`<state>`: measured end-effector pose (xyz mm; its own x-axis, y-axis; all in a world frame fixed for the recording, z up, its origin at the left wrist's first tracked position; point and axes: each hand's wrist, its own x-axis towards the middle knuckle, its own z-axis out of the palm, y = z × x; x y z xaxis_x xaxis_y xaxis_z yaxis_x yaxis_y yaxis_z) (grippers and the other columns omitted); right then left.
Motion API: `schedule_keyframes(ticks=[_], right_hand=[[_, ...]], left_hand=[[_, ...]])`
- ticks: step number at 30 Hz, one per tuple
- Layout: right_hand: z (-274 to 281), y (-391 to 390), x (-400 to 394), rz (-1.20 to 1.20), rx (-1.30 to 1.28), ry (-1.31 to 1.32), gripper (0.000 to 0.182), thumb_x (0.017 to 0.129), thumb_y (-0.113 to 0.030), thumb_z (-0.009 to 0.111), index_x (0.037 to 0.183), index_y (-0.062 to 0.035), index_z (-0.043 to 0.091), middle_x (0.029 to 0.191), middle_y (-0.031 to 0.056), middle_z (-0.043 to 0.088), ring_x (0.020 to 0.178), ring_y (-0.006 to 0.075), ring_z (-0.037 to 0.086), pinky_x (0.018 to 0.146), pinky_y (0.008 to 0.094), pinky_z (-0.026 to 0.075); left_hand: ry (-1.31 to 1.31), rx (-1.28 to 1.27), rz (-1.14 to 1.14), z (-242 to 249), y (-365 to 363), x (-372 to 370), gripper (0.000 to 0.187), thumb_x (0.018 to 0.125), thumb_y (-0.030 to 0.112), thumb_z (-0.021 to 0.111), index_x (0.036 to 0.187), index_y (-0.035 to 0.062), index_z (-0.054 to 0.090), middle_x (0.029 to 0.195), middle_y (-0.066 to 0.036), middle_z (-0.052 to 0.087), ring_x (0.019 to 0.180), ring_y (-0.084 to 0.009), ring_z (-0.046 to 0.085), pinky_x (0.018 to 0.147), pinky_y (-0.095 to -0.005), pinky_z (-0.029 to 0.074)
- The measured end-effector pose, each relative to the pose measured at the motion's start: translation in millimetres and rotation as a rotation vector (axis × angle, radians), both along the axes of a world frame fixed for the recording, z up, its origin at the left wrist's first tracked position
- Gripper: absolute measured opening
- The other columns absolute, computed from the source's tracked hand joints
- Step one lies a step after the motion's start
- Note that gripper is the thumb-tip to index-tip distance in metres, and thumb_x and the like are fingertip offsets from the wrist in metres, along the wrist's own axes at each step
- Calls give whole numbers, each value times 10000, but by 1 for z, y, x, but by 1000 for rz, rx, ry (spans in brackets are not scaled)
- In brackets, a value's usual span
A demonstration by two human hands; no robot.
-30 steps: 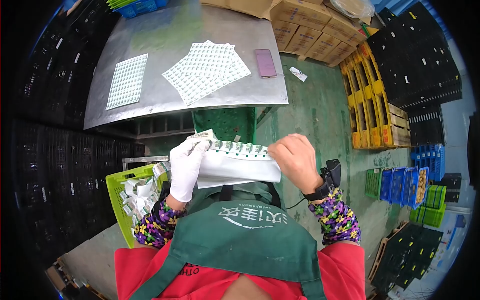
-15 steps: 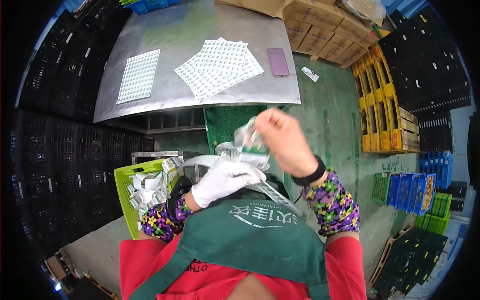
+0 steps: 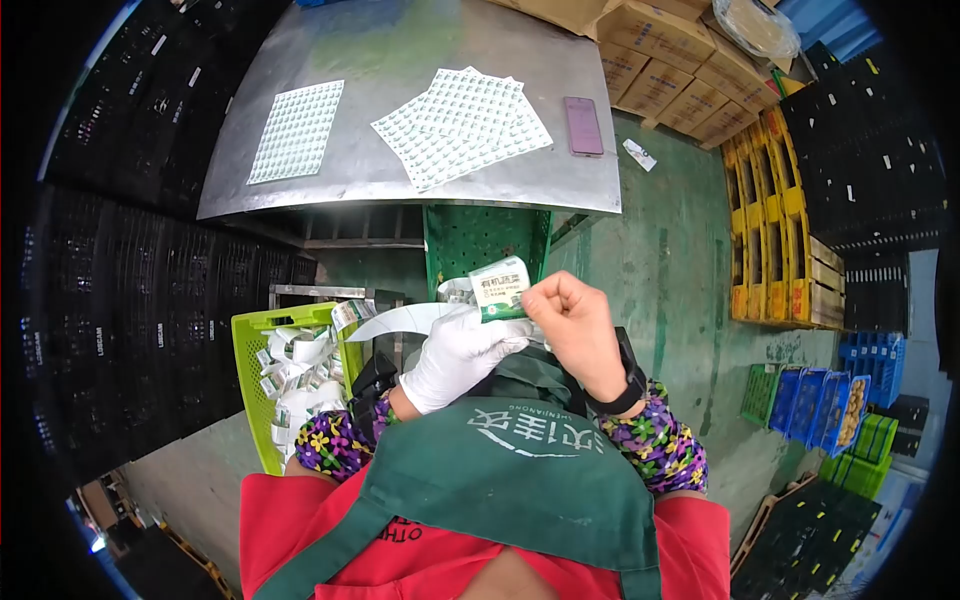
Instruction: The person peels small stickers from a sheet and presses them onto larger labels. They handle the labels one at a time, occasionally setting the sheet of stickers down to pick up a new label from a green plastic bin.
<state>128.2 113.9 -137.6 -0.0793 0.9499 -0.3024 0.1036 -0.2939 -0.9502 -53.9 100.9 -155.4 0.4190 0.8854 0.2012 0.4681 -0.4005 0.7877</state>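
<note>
My left hand [image 3: 462, 355], in a white glove, is closed around a strip of labels. A white and green label [image 3: 500, 283] with printed characters stands up above its fingers. At that label's right edge, the bare fingertips of my right hand [image 3: 580, 335] are pinched together. From the gloved hand a pale paper strip [image 3: 400, 318] curves left toward a lime green crate [image 3: 245, 365] holding many loose labels [image 3: 300, 375]. The part of the strip inside the glove is hidden.
Ahead is a metal table [image 3: 350, 165] with printed sticker sheets [image 3: 465, 130] and a phone [image 3: 583, 127]. A dark green crate [image 3: 540, 235] stands below its front edge. Black crates [image 3: 130, 330] rise at left; yellow pallets [image 3: 770, 220] and cardboard boxes [image 3: 680, 65] are right.
The label was blurred and raised in my right hand; now it faces me clearly above the glove. My right hand has come lower, and the strip end hanging across the apron no longer shows.
</note>
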Motion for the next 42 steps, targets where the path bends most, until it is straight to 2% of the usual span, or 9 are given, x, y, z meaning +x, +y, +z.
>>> schedule_keyframes(ticks=[5,9,12,21,26,29,33,38,42], right_hand=[[18,11,13,78,55,-520,244,874,-254,686,884,-21,616,573,-7,523,538,47,466,503,272,378],[-4,14,11,259,-128,229,200,929,-184,642,886,9,606,739,-16,605,673,27,507,573,219,404],[17,32,8,9,12,307,180,959,-153,599,872,3,592,786,-42,592,704,18,489,618,200,403],[6,0,-1,-24,81,44,267,889,-66,634,1131,26,572,822,-43,573,685,7,477,603,188,402],[9,-8,-13,29,257,-297,215,828,-130,686,1003,-17,633,871,131,635,708,303,619,664,383,487],[14,-4,-8,-32,437,-559,203,828,-151,701,958,-8,640,904,140,622,769,295,620,692,367,483],[-7,1,3,223,139,-45,223,861,-177,698,977,2,631,862,86,592,811,176,595,707,315,457],[3,30,10,-84,-47,331,220,961,-179,585,990,38,610,848,-8,619,758,57,538,681,224,455],[7,20,11,-128,41,59,236,921,-99,604,1119,24,567,1043,42,571,845,65,534,742,217,449]], left_hand=[[-22,187,-21,2,3,-1,169,762,141,765,926,157,726,924,-89,706,839,-289,687,712,-349,549],[3,178,-134,5,4,-4,138,782,128,753,917,124,725,963,-89,711,880,-285,691,766,-338,545],[-196,-324,-158,-1,-7,3,101,850,93,690,918,23,715,989,-95,720,913,-216,686,834,-309,518],[-247,-363,60,2,-8,4,112,849,121,693,920,40,724,811,-83,704,755,-164,658,690,-291,505],[-112,-151,101,6,-11,5,68,816,129,723,868,86,726,703,-94,640,663,-212,620,620,-328,476],[-175,-153,123,8,-11,4,61,815,124,720,857,79,724,735,-97,664,694,-209,640,641,-326,487],[-223,-274,-88,7,-7,0,75,829,107,705,882,59,727,781,-88,694,725,-197,656,655,-309,497],[-281,-444,-147,5,-19,8,123,868,131,665,907,28,720,835,-80,720,762,-198,689,707,-307,527],[-283,-488,-22,5,-14,3,125,862,108,671,933,21,726,872,-82,704,774,-154,630,724,-281,496]])
